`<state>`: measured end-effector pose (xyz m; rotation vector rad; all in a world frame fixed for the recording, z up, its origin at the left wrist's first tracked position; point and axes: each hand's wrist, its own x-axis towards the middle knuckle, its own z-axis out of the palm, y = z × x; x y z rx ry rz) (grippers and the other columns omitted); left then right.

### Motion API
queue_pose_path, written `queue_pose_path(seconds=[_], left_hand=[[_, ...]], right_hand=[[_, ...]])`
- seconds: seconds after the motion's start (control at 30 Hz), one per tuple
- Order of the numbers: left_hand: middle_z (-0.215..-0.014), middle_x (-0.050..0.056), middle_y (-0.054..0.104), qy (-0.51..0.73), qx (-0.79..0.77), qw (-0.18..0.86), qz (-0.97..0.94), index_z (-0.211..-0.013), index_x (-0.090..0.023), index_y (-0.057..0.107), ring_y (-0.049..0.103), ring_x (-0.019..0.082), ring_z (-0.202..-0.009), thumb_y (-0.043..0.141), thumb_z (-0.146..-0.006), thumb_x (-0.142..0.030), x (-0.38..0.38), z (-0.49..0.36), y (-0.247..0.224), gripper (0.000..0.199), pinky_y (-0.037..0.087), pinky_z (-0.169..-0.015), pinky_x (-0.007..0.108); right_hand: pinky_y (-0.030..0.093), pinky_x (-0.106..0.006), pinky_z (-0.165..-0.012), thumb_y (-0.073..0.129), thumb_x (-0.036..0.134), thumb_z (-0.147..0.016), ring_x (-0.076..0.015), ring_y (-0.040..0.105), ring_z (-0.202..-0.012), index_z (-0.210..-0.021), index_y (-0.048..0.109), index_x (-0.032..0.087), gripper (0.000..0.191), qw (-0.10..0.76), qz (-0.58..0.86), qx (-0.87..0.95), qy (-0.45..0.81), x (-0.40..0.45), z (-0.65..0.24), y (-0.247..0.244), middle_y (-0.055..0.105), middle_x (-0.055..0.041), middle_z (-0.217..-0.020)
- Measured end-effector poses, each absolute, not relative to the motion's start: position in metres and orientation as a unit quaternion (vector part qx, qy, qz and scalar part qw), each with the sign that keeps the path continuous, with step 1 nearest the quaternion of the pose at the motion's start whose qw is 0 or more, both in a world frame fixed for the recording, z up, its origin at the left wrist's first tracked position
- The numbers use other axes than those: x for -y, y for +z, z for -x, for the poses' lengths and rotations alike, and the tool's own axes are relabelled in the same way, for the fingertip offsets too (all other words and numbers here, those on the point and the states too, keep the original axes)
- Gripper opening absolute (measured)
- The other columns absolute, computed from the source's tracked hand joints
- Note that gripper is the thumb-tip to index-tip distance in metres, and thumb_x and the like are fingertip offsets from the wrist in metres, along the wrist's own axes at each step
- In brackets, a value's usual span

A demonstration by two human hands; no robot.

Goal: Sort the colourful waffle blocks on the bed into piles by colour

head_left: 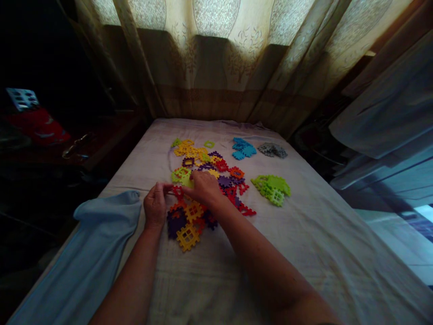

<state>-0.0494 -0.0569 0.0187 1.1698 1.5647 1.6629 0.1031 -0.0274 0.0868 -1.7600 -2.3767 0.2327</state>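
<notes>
A mixed pile of notched plastic building tiles lies before me. My left hand [156,203] rests at the pile's left edge, its fingers stretched toward a red tile [178,192] and touching near it. My right hand [204,187] reaches over the middle of the pile, thumb and fingers closed about a lime green tile [187,181]; part of that tile is hidden by the hand. Close to my hands lie yellow-orange window tiles [188,237], dark purple tiles [176,222] and red tiles [232,195]. Further back are more yellow tiles [185,148].
Sorted heaps of blue tiles [243,148], grey tiles [272,150] and lime green tiles [272,188] lie to the right on the pale sheet [287,253]. Light blue cloth [101,239] lies along the left edge. Curtains [216,67] hang behind.
</notes>
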Motion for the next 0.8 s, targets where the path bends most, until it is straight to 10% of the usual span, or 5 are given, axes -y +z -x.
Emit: queue_pose_path(seconds=[0.8], left_hand=[[-0.076,0.007,0.074,0.582,-0.612,0.268,-0.464,-0.077,-0.017,0.069,0.07,0.021,-0.074,0.04,-0.085,-0.07,0.056,0.051,0.022,0.061,0.056,-0.078,0.035]], right_hand=[[0.049,-0.036,-0.087,0.062,0.053,-0.085,-0.0285,0.066,-0.112,-0.124,0.065,0.02,0.051,0.053,0.877,0.466,0.109,0.057,-0.37,0.086,0.071,-0.013,-0.122]])
